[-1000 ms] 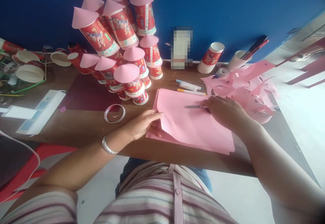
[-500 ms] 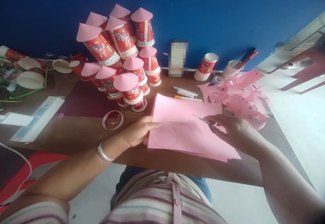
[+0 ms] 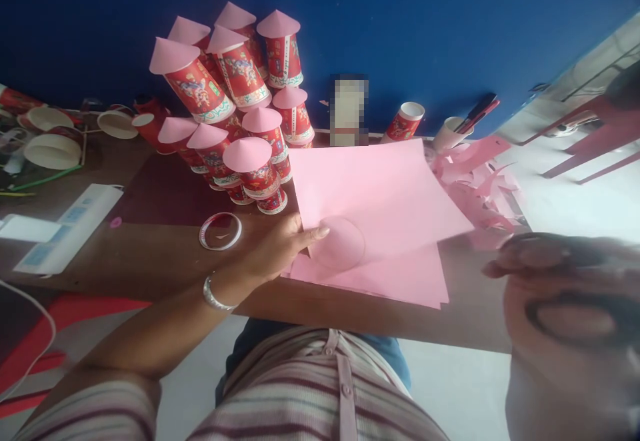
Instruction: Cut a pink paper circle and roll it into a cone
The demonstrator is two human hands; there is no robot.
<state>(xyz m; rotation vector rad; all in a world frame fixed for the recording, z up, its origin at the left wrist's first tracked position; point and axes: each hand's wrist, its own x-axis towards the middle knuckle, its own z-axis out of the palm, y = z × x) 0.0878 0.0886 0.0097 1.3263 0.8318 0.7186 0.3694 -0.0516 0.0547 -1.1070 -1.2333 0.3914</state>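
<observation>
My left hand (image 3: 280, 248) grips a pink paper sheet (image 3: 380, 184) by its left edge, thumb on top. A faint circle (image 3: 340, 244) is drawn on this sheet near my thumb. The sheet is lifted and tilted over more pink sheets (image 3: 400, 281) stacked on the table. At the far right, my right hand (image 3: 545, 261) is raised close to the camera and smeared by motion. A dark loop, the handle of the scissors (image 3: 535, 314), shows at that hand; the blades cannot be made out.
Red paper cups with pink cone tops (image 3: 250, 168) stand stacked behind my left hand. A tape roll (image 3: 202, 236) and a power strip (image 3: 75, 228) lie left. Pink scraps (image 3: 485, 191) and a pen cup (image 3: 445, 138) are at the back right, before a blue wall (image 3: 425, 28).
The top pink sheet has risen off the stack in my left hand and now covers the markers behind. My right hand has moved away from the paper, rightward and nearer the camera.
</observation>
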